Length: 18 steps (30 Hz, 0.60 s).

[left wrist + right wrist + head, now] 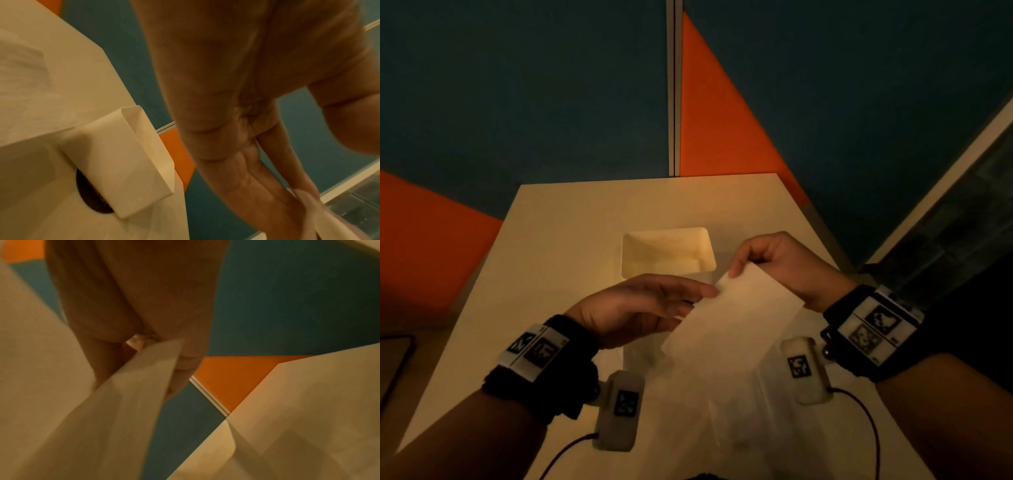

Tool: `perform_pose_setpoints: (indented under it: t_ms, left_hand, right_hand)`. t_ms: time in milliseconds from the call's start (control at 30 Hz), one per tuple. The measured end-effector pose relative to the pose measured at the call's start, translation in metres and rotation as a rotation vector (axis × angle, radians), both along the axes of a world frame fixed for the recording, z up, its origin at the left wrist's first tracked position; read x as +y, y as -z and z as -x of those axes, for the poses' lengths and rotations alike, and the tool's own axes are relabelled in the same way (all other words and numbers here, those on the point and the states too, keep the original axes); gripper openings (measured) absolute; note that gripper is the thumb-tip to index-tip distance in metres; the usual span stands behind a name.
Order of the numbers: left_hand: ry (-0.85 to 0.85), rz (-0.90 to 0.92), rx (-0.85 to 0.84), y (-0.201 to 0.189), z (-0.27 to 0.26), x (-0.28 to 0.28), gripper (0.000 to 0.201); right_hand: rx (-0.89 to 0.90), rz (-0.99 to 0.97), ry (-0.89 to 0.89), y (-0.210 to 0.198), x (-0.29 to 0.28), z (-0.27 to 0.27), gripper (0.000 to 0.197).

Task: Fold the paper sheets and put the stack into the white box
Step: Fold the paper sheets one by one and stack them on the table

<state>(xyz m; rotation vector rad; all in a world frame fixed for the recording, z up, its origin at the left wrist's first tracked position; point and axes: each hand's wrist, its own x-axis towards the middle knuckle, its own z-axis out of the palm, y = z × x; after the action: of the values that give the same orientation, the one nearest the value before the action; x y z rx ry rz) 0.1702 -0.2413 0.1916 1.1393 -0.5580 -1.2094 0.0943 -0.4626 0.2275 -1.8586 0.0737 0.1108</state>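
A folded paper sheet (736,315) is being pinched by the right hand (787,267) and the left hand's (633,308) fingertips above a cream table (558,246). The white box (667,251) is sitting open just behind. Teal-and-orange wall panels (722,120) are boxing everything in.

— How many things are in front of you?

— I count one white box (668,251) on the table (558,219). One folded paper (732,318) is up in my two hands, left hand (633,308) and right hand (780,263). More paper (722,421) lies flat by the table's near edge; I can't tell how many sheets.

— Anything else?

— Two wrist cameras (619,411), one on each wrist, and two cables.
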Motion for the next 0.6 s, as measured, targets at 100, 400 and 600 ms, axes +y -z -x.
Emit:
perform_pose_setpoints:
  t_ms: [100,400,600]
  left_hand:
    - [-0.022,-0.005,0.016,0.003,0.002,-0.003,0.036]
    - [-0.612,-0.331,-0.15,0.021,0.002,0.03,0.023]
    - [-0.787,-0.539,-0.234,0.044,0.005,0.066,0.024]
  right_hand:
    - [-0.005,0.004,-0.058,0.002,0.007,-0.005,0.019]
    - [0.24,0.48,0.085,0.093,-0.018,-0.011,0.024]
    - [0.513,1.0,-0.28,0.134,-0.016,0.007,0.08]
